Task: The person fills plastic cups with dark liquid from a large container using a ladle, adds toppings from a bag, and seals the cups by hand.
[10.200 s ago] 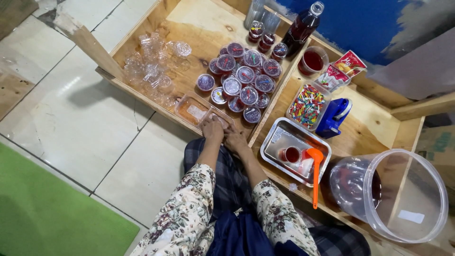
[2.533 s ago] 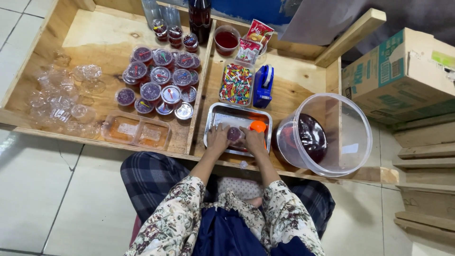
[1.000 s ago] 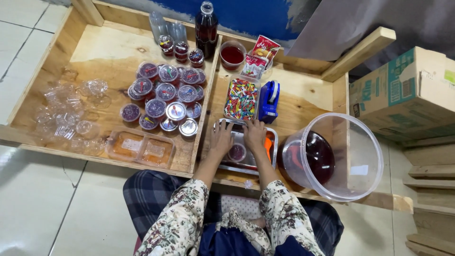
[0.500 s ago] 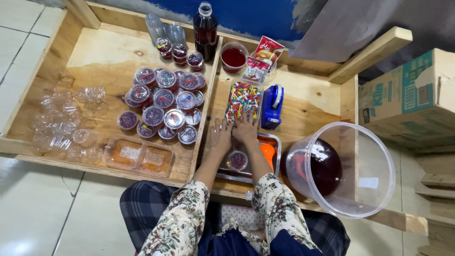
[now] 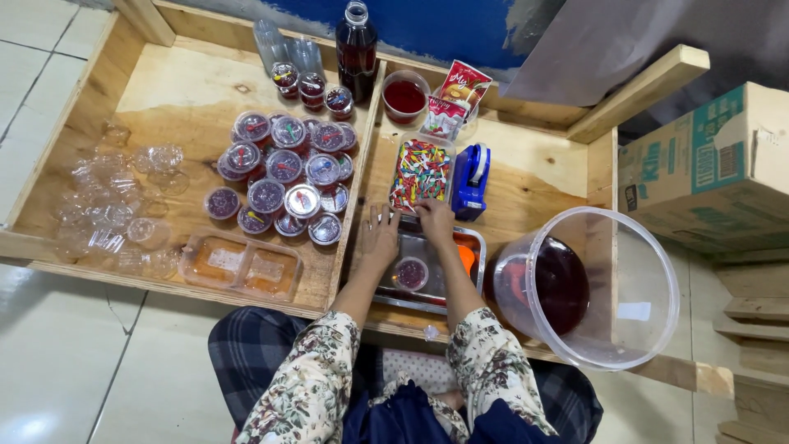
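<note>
One small cup (image 5: 410, 273) of dark red liquid sits in the metal tray (image 5: 475, 243); beyond it, left hand (image 5: 380, 231) lies open, right hand (image 5: 434, 219) curls, grip unclear.

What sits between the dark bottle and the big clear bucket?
In the head view, between the bottle and the bucket lie a red-filled cup, snack packets and a blue tape dispenser.

I note bare, matt wood on the crate (image 5: 205, 74), grain showing. The tray (image 5: 475, 247) under my hands is shiny metal. The big bucket (image 5: 625, 288) and the empty cups (image 5: 107, 222) are clear, glossy plastic. The box (image 5: 707, 164) is matt cardboard. My sleeves (image 5: 312, 378) are soft printed cloth.
</note>
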